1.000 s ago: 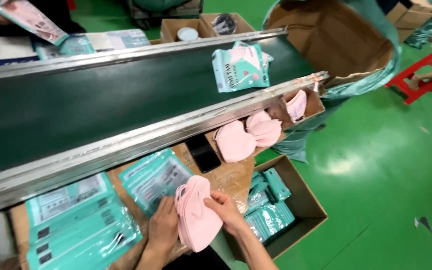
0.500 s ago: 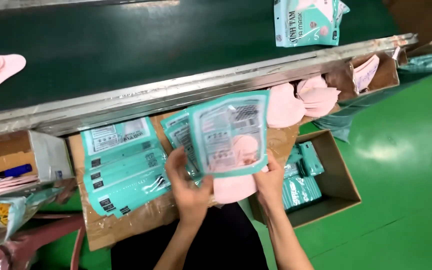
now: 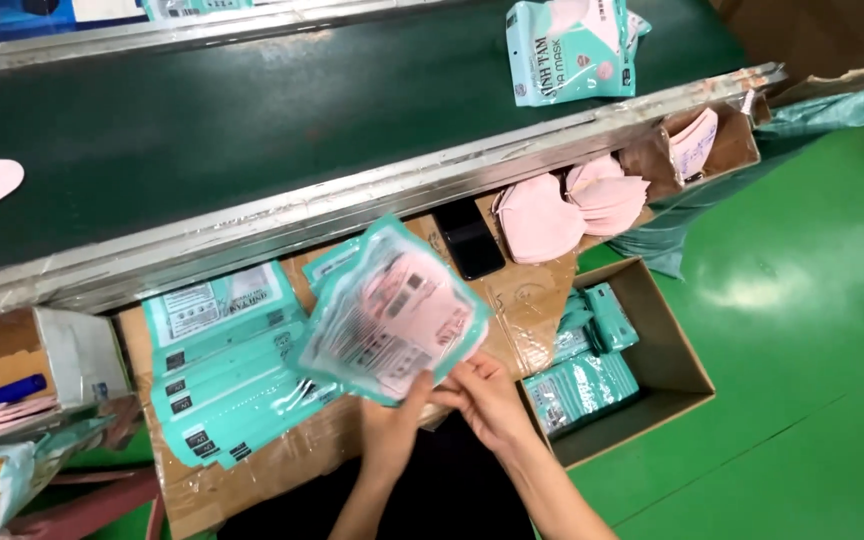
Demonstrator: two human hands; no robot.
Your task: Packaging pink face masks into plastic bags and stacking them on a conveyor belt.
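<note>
— What do the hands have hold of?

— Both pinch the lower edge of a teal pouch (image 3: 392, 320) with pink masks inside it. The left hand (image 3: 392, 425) closes on its bottom corner; the right hand (image 3: 487, 400) nips the edge just beside it, fingers closed on the film.

— Where is the pouch?

— Lifted, tilted, above a cardboard worktop (image 3: 522, 300), beside a fan of empty teal pouches (image 3: 222, 360).

— And around that?

— A black phone (image 3: 469, 240) and loose pink masks (image 3: 572, 205) lie farther right. A carton of packed pouches (image 3: 592, 370) sits on the green floor (image 3: 812, 350). A filled pouch (image 3: 570, 50) rides the dark conveyor belt (image 3: 272, 120).
</note>
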